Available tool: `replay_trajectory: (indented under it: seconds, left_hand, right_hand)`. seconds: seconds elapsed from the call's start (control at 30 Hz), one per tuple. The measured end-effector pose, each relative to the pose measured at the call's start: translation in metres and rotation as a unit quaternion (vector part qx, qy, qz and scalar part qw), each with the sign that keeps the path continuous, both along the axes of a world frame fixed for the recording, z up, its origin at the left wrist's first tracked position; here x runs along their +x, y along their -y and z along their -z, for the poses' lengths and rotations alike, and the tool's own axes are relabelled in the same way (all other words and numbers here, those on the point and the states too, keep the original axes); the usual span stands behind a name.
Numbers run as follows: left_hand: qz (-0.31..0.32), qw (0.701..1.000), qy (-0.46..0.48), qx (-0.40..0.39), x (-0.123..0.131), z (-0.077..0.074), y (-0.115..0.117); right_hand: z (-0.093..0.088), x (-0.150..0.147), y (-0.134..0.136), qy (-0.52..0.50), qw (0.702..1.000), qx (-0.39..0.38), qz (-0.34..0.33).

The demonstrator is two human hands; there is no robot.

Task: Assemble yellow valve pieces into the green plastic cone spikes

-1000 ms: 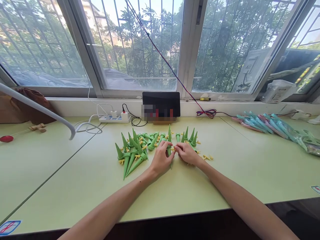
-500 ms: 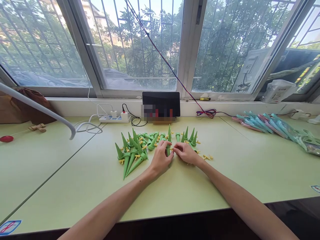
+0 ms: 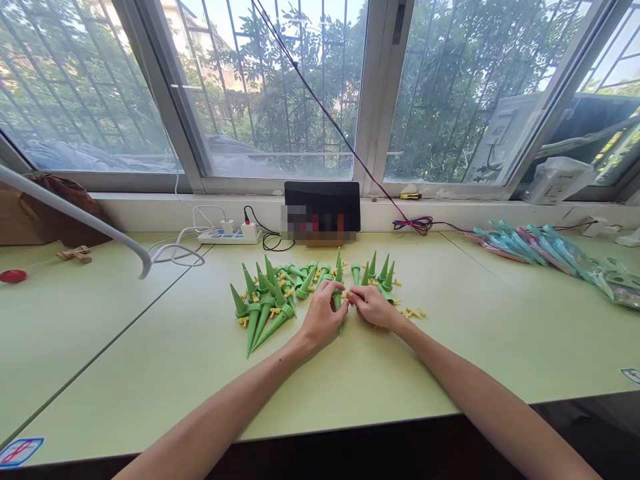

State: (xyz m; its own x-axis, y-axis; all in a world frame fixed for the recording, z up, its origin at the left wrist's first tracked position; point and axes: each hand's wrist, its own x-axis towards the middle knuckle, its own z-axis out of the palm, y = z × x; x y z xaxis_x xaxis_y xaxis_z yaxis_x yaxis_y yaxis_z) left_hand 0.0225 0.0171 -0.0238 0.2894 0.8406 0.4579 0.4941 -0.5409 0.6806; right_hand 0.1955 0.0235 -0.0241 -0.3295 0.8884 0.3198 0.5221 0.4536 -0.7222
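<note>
Near the middle of the pale green table [image 3: 300,407], my left hand [image 3: 324,313] is wrapped round a green plastic spike [image 3: 338,301], whose tip points toward me. My right hand [image 3: 373,307] is pinched close beside it, fingertips nearly touching the spike's side; a bit of yellow shows between the hands, mostly hidden by the fingers. Several green spikes [image 3: 263,320] with yellow pieces stand or lie to the left of my hands. More green spikes [image 3: 384,270] stand behind my right hand. Small yellow connectors [image 3: 414,313] lie loose to its right.
A dark screen [image 3: 323,207] stands at the back by the window. A power strip [image 3: 230,236] with white cables is at the back left, under a white curved arm [image 3: 75,217]. Bagged packets [image 3: 540,250] lie on the right; a red object [image 3: 13,276] is far left.
My right fingertips have shifted very slightly, covering more of the yellow piece. The lower end of the held spike shows a little more below my left hand.
</note>
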Motion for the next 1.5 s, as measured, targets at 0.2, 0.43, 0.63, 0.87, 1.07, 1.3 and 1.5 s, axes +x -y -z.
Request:
replay_trajectory:
  seconds: [0.2, 0.43, 0.63, 0.87, 1.07, 1.3, 1.5]
  left_hand:
    - [0.003, 1.0, 0.005, 0.005, 0.0004, 0.0, -0.0003]
    - [0.006, 1.0, 0.006, 0.01, 0.001, 0.0, 0.0001]
    - [0.006, 1.0, 0.007, 0.018, 0.0008, -0.0001, 0.0]
    - [0.003, 1.0, 0.004, 0.015, 0.0011, -0.0001, 0.0008]
    - [0.002, 1.0, 0.003, 0.01, 0.0015, -0.0003, 0.0012]
    - [0.005, 1.0, 0.008, 0.015, 0.0012, 0.0006, 0.0003]
    - [0.005, 1.0, 0.01, 0.019, 0.001, -0.0006, 0.0008]
  right_hand:
    - [0.0014, -0.0002, -0.0015, 0.017, 1.0, -0.004, 0.003]
    - [0.0023, 0.0, -0.0025, 0.019, 1.0, -0.006, 0.007]
    - [0.0009, -0.0009, -0.0015, 0.018, 1.0, -0.007, 0.009]
    - [-0.0009, -0.0016, -0.0011, 0.018, 1.0, -0.013, 0.005]
    - [-0.0024, -0.0014, 0.0002, 0.015, 1.0, -0.017, 0.006]
    - [-0.0031, -0.0017, 0.001, 0.022, 1.0, -0.019, 0.008]
    - [-0.0028, -0.0016, 0.0004, 0.02, 1.0, -0.018, 0.007]
